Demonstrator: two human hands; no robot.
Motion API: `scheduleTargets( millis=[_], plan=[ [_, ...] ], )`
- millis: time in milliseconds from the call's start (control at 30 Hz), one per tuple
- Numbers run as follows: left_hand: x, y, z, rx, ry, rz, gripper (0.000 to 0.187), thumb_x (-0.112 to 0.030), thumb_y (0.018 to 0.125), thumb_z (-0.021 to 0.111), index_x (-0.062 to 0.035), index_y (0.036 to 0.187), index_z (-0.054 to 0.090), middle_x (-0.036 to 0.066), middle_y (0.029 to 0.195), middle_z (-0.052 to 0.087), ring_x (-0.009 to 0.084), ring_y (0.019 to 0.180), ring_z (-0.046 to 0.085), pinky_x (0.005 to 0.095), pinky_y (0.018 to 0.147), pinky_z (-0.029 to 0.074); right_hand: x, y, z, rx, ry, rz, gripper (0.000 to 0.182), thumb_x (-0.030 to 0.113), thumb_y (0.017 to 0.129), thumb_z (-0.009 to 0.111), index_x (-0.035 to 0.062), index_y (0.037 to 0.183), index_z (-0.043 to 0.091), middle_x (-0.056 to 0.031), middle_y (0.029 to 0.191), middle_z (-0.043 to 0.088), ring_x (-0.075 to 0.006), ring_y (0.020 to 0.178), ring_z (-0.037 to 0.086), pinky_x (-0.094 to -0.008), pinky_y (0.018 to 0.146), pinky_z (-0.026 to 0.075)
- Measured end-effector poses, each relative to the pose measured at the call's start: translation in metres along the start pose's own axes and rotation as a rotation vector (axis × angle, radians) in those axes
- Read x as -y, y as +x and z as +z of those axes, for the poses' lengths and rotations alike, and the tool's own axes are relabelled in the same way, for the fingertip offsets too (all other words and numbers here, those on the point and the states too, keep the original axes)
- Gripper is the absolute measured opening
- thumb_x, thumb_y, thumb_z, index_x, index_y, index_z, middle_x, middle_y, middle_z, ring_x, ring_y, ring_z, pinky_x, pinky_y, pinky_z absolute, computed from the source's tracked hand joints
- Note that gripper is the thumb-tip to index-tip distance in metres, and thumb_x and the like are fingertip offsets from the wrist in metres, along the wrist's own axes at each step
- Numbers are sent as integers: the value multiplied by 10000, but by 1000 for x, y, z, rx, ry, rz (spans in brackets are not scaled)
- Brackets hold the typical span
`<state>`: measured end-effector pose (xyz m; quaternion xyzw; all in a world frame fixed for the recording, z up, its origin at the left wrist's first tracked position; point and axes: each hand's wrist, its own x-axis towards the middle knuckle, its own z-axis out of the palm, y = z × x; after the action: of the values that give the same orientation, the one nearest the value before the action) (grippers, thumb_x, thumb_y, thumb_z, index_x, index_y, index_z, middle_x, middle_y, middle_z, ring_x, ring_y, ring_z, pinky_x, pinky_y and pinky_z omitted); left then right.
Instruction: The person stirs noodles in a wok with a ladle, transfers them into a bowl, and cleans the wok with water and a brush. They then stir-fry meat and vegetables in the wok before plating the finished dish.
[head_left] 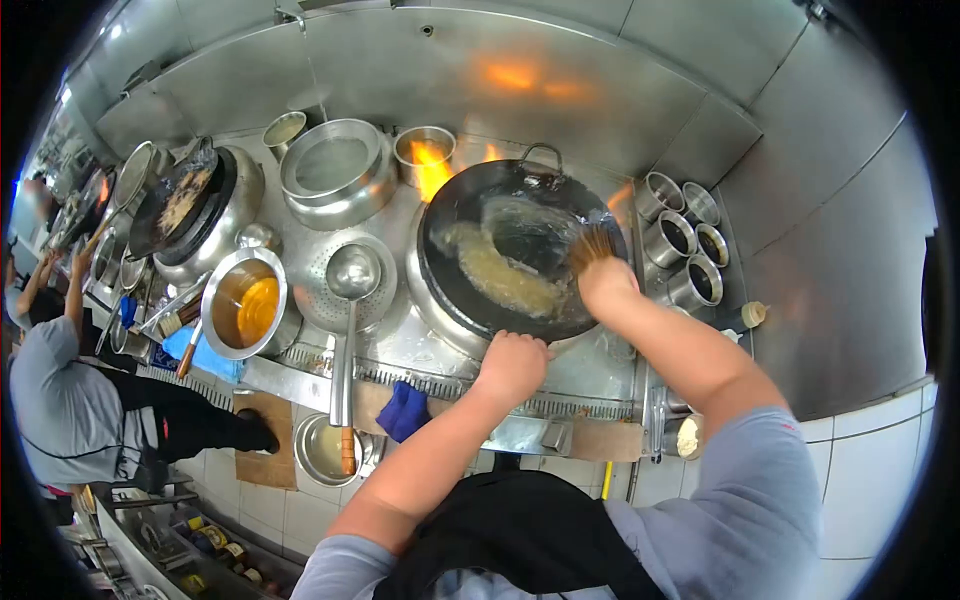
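A large black wok (455, 190) sits on the burner, with murky, foamy liquid (510, 285) swirling inside it. My right hand (608, 286) is closed around a bamboo wok brush (594, 246), whose bristles are down against the wok's right inner side. At the near edge, my left hand (515, 366) is closed on the wok's rim; whether a handle lies under the fingers is hidden. Orange flame (432, 172) rises beside the wok's far left side. A blue cloth (403, 411) lies on the counter edge by my left forearm.
Left of the wok, a ladle (353, 272) rests on a perforated strainer (318, 300). Beyond are a pot with orange liquid (228, 318), a lidded-looking steel pot (335, 205) and another wok (150, 215). Steel seasoning cups (668, 243) line the right. A co-worker (70, 400) stands far left.
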<state>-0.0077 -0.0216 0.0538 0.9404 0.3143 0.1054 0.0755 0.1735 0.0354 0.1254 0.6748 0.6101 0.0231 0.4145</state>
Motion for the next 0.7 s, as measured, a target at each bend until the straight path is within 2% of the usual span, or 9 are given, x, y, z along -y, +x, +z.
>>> scheduleTargets(
  millis=[67,133,200,333,400,467,600,633,700],
  plan=[
    [-2,1,-9,104,-32,-51,291,-285,924,475,-73,843,657,97,811,666,258,774,640,384,767,446,-9,36,-4,-189,103,146,176,131,813,577,77,861,737,-107,847,715,-277,723,703,-425,541,566],
    [4,1,-13,88,-28,-43,299,-297,925,477,-77,835,659,95,800,665,254,764,639,384,763,443,5,48,-4,-237,228,55,195,139,822,560,73,885,733,-139,895,707,-279,791,701,-395,638,569],
    [11,-4,-16,114,-16,-42,313,-314,928,474,-80,835,660,93,791,664,256,753,638,387,761,441,27,29,20,-291,98,-228,204,142,819,570,60,914,731,-97,949,710,-275,791,696,-486,492,545],
    [13,-3,-13,101,22,-6,335,-329,932,468,-81,801,650,87,772,660,246,742,637,379,752,438,8,-7,2,9,15,-75,178,109,787,609,49,906,726,-97,948,710,-277,790,695,-496,479,541],
    [17,-4,-2,7,53,9,347,-341,927,478,-95,739,636,76,708,648,248,684,632,388,706,448,-14,29,-22,-6,63,68,225,156,827,539,74,902,734,-130,916,706,-302,854,688,-410,690,560],
    [18,-5,0,-38,-19,27,350,-338,921,486,-97,713,632,75,698,640,251,681,628,388,689,438,-11,103,1,-219,238,27,234,161,843,528,74,905,736,-134,914,706,-294,866,688,-401,708,555],
    [16,-7,-2,-109,-67,25,341,-323,911,501,-97,689,626,76,679,633,258,663,621,386,698,431,33,54,-15,-300,277,-133,222,120,828,552,56,953,724,-114,1017,695,-263,914,680,-413,714,559],
    [15,-7,-6,-1,-81,-12,262,-289,887,538,-77,753,612,95,776,632,261,766,613,385,736,421,40,26,-16,-241,182,-178,240,139,838,538,53,972,718,-120,1041,687,-259,948,670,-399,761,544],
    [14,-11,-3,-125,-136,-25,217,-267,869,559,-63,809,601,106,851,615,263,842,593,387,760,412,36,16,-18,-168,63,-258,270,168,854,519,37,1003,702,-122,1092,670,-267,1024,644,-409,801,525]
  ],
)
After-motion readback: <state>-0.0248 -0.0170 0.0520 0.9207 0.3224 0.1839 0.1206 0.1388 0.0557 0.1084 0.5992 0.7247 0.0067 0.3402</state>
